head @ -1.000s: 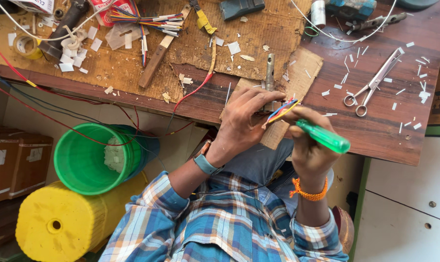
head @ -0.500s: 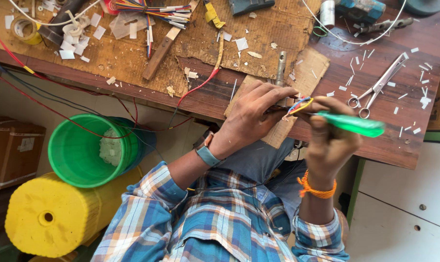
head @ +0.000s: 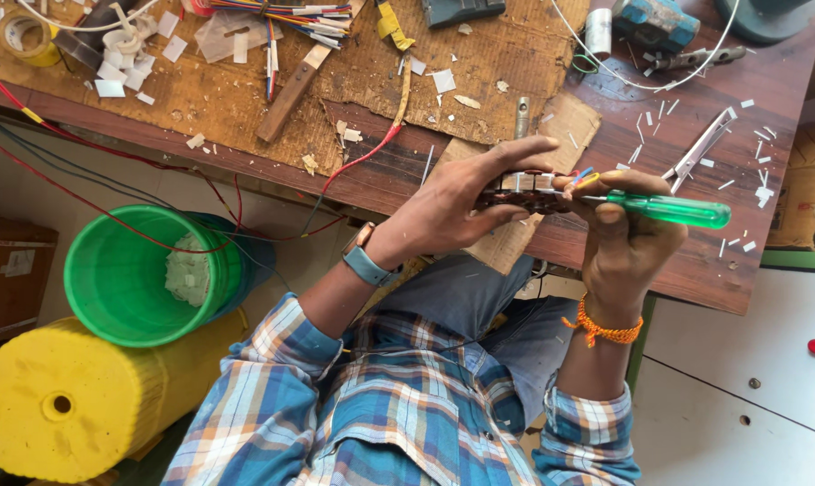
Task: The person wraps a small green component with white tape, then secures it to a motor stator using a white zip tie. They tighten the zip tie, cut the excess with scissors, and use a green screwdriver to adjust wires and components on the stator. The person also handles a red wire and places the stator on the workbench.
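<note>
My left hand (head: 461, 202) grips a small brown electrical part (head: 520, 191) with coloured wires sticking out of its right end. My right hand (head: 628, 238) is closed around a screwdriver with a clear green handle (head: 673, 211); its tip points left into the part. Both hands hover over the front edge of a wooden workbench (head: 695, 270), above my lap. A blue watch sits on my left wrist and an orange thread on my right wrist.
Torn cardboard (head: 443, 99), paper scraps, a bundle of coloured wires (head: 282, 13), tape roll (head: 21, 36), wooden stick (head: 291, 90) and scissors (head: 700, 148) lie on the bench. Red and black cables hang off its edge. A green bucket (head: 147, 274) and yellow drum (head: 66, 400) stand left.
Both hands have levelled out: the screwdriver handle went from pointing down-right to lying nearly horizontal, its tip still at the part. My view has shifted slightly.
</note>
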A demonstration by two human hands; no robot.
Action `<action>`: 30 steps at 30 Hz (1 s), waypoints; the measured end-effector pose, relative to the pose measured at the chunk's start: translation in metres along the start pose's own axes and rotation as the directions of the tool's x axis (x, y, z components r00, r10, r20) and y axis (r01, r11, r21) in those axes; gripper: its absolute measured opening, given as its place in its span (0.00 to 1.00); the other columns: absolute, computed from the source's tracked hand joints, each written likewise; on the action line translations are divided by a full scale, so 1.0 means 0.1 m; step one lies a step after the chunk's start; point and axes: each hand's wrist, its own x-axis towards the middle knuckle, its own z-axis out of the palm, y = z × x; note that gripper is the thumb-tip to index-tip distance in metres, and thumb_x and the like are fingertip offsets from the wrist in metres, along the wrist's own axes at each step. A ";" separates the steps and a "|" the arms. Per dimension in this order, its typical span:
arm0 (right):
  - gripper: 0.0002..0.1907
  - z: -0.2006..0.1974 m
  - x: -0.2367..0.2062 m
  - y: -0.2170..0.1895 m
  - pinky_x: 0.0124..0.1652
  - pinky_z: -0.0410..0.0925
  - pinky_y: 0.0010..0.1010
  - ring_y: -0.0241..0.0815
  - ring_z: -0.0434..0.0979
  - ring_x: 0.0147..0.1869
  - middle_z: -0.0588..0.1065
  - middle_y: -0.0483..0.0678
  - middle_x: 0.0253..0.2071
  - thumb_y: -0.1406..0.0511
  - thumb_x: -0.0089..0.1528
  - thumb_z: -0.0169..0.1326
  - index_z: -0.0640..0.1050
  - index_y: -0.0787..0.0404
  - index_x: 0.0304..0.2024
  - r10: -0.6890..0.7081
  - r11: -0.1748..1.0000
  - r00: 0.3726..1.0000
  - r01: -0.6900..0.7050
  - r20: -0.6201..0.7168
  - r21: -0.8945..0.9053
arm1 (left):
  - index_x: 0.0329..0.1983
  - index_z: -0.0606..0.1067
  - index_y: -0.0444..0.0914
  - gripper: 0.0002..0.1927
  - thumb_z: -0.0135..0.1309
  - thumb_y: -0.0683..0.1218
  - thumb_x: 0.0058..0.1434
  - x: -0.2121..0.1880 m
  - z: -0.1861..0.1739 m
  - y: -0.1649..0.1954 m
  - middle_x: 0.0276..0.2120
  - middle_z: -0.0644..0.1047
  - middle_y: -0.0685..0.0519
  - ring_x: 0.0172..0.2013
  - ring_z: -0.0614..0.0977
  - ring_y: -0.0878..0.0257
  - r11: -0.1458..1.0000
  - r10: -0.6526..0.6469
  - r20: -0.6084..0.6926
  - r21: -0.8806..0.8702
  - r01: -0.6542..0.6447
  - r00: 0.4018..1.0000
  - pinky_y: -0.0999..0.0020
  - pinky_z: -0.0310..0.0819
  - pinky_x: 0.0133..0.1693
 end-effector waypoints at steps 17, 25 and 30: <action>0.16 0.01 -0.03 -0.35 0.58 0.77 0.33 0.46 0.82 0.56 0.78 0.58 0.48 0.66 0.75 0.56 0.70 0.74 0.57 0.085 0.893 0.989 -0.024 0.117 -0.449 | 0.59 0.75 0.39 0.24 0.68 0.44 0.60 0.03 0.19 0.08 0.52 0.82 0.50 0.52 0.85 0.56 0.999 -0.022 -0.170 0.045 0.031 0.985 0.64 0.80 0.55; 0.13 -0.01 -0.25 -0.26 0.53 0.77 0.27 0.44 0.84 0.53 0.80 0.57 0.49 0.65 0.76 0.53 0.69 0.68 0.56 -0.050 0.883 0.997 0.069 0.054 -0.465 | 0.55 0.77 0.42 0.20 0.66 0.41 0.60 0.01 0.44 0.11 0.44 0.82 0.53 0.46 0.85 0.57 0.979 -0.040 -0.218 0.188 0.082 0.975 0.65 0.79 0.48; 0.16 0.09 -0.29 -0.29 0.57 0.75 0.28 0.44 0.83 0.56 0.80 0.58 0.49 0.64 0.75 0.55 0.71 0.70 0.59 -0.012 0.900 1.000 0.019 0.017 -0.436 | 0.55 0.77 0.41 0.19 0.66 0.42 0.60 0.06 0.39 0.09 0.46 0.82 0.52 0.46 0.84 0.56 0.985 0.011 -0.185 0.173 0.021 0.983 0.64 0.78 0.48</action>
